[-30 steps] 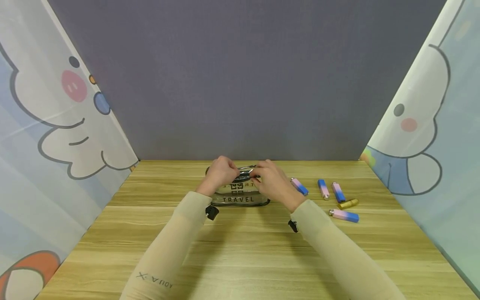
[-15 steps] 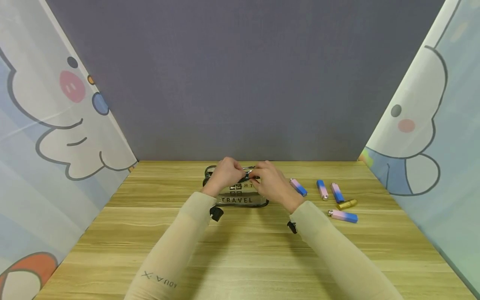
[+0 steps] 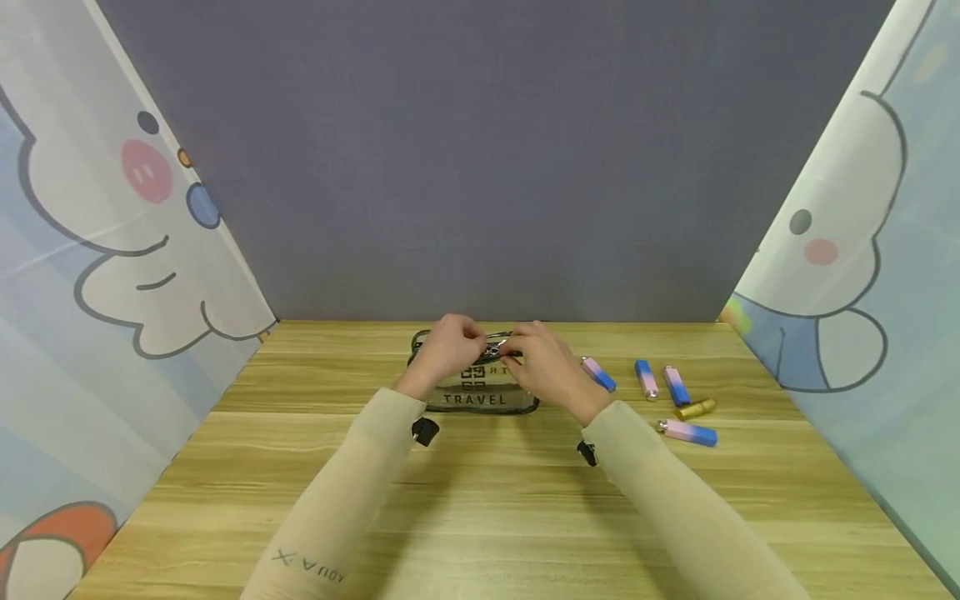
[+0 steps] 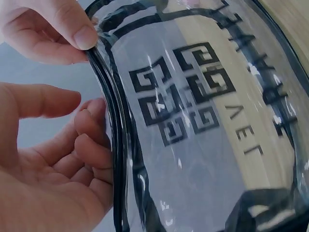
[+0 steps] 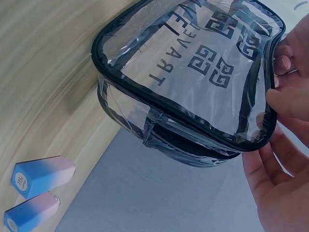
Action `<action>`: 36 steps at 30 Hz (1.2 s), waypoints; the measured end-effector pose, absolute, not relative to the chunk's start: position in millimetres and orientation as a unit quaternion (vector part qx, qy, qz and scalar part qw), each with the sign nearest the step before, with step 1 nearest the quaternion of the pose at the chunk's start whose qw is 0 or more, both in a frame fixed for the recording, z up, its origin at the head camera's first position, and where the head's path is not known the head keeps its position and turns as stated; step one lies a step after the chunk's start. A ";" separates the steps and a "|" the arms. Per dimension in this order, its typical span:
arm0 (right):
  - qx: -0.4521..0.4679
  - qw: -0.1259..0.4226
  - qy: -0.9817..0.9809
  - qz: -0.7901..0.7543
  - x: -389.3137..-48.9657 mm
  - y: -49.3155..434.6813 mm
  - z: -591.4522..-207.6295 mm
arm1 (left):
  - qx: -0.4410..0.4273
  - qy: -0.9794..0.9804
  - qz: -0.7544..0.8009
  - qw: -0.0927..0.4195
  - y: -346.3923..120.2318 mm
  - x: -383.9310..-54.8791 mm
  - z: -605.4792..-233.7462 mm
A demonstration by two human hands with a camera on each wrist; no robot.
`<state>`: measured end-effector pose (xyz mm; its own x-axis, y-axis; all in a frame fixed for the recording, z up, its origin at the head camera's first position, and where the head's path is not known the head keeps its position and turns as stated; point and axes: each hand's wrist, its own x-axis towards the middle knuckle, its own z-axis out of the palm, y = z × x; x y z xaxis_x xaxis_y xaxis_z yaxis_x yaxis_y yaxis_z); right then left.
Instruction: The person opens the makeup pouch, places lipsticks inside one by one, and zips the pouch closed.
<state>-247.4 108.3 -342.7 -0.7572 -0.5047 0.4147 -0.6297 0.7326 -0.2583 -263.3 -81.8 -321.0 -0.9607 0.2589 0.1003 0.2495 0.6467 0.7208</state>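
Observation:
A clear plastic toiletry bag (image 3: 475, 400) with black piping and the word TRAVEL stands at the far middle of the table. My right hand (image 3: 545, 364) pinches its upper edge; in the left wrist view those fingertips (image 4: 85, 37) press on the black trim. Beside it, my left hand (image 3: 450, 354) is at the zipped top. In the left wrist view its thumb is apart from its bent fingers (image 4: 89, 150), which touch the bag's edge. Part of the dark zipper (image 5: 186, 142) shows along the bag's side in the right wrist view. Both hands hide parts of the top.
Right of the bag lie several pink-and-blue square tubes (image 3: 647, 380), lipstick-like, and a gold cylinder (image 3: 696, 408). Two of the tubes (image 5: 46, 176) show in the right wrist view. A grey panel (image 3: 495, 167) stands behind the wooden table (image 3: 480, 517), with printed curtains at the sides.
My left hand has shifted slightly right along the bag's top toward the right hand. The right hand stays at the edge, and the loose tubes have not moved.

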 end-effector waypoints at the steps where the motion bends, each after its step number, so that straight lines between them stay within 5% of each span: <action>1: 0.308 0.159 -0.918 0.195 -247.9 108.7 -342.5 | 0.146 0.910 0.389 -0.002 -82.6 -262.4 -321.3; 17: 0.291 0.140 -0.930 0.175 -249.0 109.2 -338.8 | 0.336 0.927 0.089 -0.139 -101.4 -251.7 -332.4; 36: 0.294 0.121 -0.934 0.162 -251.5 106.7 -332.3 | 0.390 0.887 0.039 -0.245 -108.5 -258.3 -350.5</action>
